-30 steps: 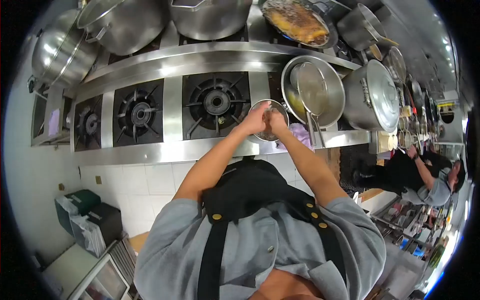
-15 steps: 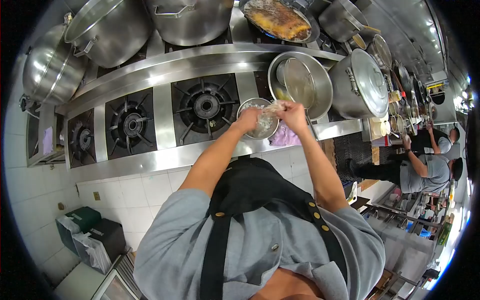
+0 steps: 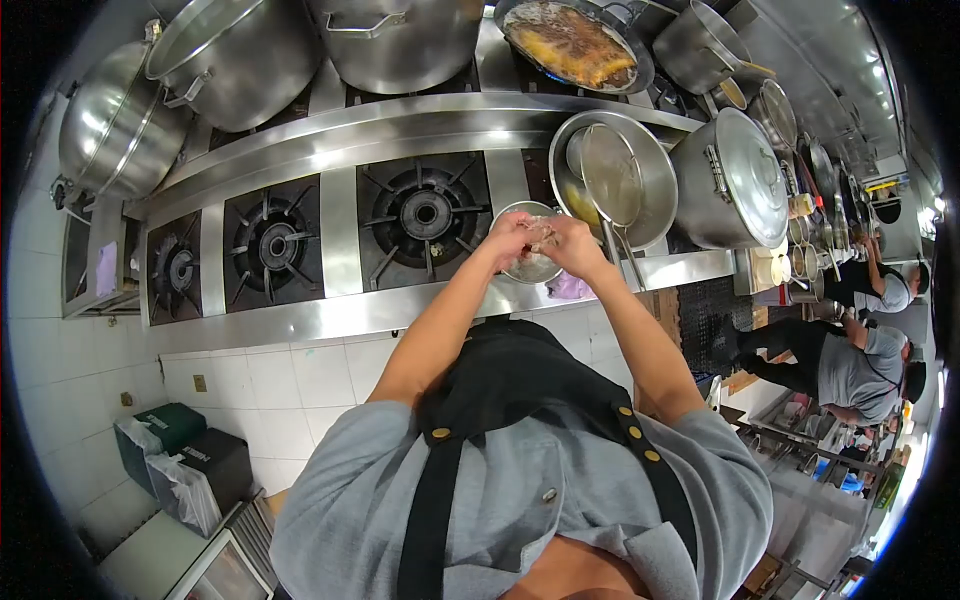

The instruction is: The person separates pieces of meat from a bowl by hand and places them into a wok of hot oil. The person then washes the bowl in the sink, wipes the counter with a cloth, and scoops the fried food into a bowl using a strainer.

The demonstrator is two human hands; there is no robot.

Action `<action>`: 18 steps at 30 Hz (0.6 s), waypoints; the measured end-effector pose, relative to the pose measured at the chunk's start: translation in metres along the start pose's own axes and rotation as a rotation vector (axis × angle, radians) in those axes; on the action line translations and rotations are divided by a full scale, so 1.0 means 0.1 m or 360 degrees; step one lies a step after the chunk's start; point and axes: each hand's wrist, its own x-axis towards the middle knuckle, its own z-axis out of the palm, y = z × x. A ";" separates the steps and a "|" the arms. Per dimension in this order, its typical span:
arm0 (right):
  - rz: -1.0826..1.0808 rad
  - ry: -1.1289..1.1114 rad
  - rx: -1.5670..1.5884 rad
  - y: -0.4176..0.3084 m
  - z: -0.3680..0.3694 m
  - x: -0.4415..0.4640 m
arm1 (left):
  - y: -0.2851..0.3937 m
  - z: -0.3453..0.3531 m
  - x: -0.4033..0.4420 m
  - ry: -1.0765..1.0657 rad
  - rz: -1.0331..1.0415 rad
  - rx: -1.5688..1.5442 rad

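Observation:
Over a small metal bowl (image 3: 532,268) at the stove's front edge, my left hand (image 3: 508,240) and my right hand (image 3: 573,245) meet with fingers closed. Between them is a pale, stringy, wet-looking food (image 3: 542,236), gripped by both. What it is cannot be made out. A purple cloth (image 3: 568,287) lies beside the bowl, partly beneath my right forearm. Behind my right hand stands a large metal basin (image 3: 657,190) with a round strainer (image 3: 611,176) in it.
Gas burners (image 3: 425,212) line the stove to the left. Large pots (image 3: 405,45) and a pan of browned food (image 3: 575,48) stand at the back. A lidded pot (image 3: 735,185) is right of the basin. Two people (image 3: 862,370) are at the far right.
Half a second ago my hands were farther apart, with the pale food stretched between them. Now they have come together above the bowl. The view has shifted slightly.

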 end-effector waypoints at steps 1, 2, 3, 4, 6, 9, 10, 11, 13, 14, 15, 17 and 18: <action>-0.0087 0.0071 -0.0080 0.04 0.03 -0.01 | 0.03 -0.03 -0.02 0.0006 -0.0031 0.0044; -0.0032 0.0111 0.0037 0.09 0.04 -0.03 | 0.01 -0.08 -0.02 -0.0059 0.0008 -0.0156; 0.0027 0.0151 0.0156 0.10 0.02 -0.06 | -0.02 -0.14 -0.03 -0.0125 0.0042 -0.0357; 0.0082 0.0199 0.0272 0.11 0.01 -0.05 | -0.02 -0.18 0.01 -0.0195 0.0082 -0.0551; 0.0399 0.0282 0.0707 0.04 -0.06 -0.09 | -0.08 -0.15 0.00 -0.0165 0.0077 -0.0659; 0.0676 0.0452 0.1328 -0.01 -0.12 -0.14 | -0.07 -0.13 -0.05 -0.0103 0.0112 -0.0718; 0.0731 0.0517 0.1526 -0.03 -0.15 -0.14 | -0.06 -0.14 -0.05 -0.0083 0.0133 -0.0722; 0.0821 0.0535 0.1696 -0.06 -0.16 -0.16 | -0.04 -0.15 -0.03 -0.0156 0.0120 -0.0649; 0.0934 0.0359 0.2038 0.05 -0.14 -0.17 | 0.03 -0.12 -0.05 -0.0305 0.0073 -0.0504; 0.0985 0.0266 0.2210 0.09 -0.12 -0.17 | 0.04 -0.08 -0.04 -0.0326 0.0015 -0.0434; 0.1075 0.0302 0.2354 0.07 -0.10 -0.16 | 0.05 -0.04 -0.01 -0.0345 -0.0038 -0.0363; 0.1001 0.0253 0.2327 0.22 0.00 -0.13 | 0.06 0.02 0.02 -0.0341 -0.0060 -0.0078; 0.0962 0.0226 0.2312 0.20 0.00 -0.09 | 0.07 0.04 0.02 -0.0316 -0.0030 0.0136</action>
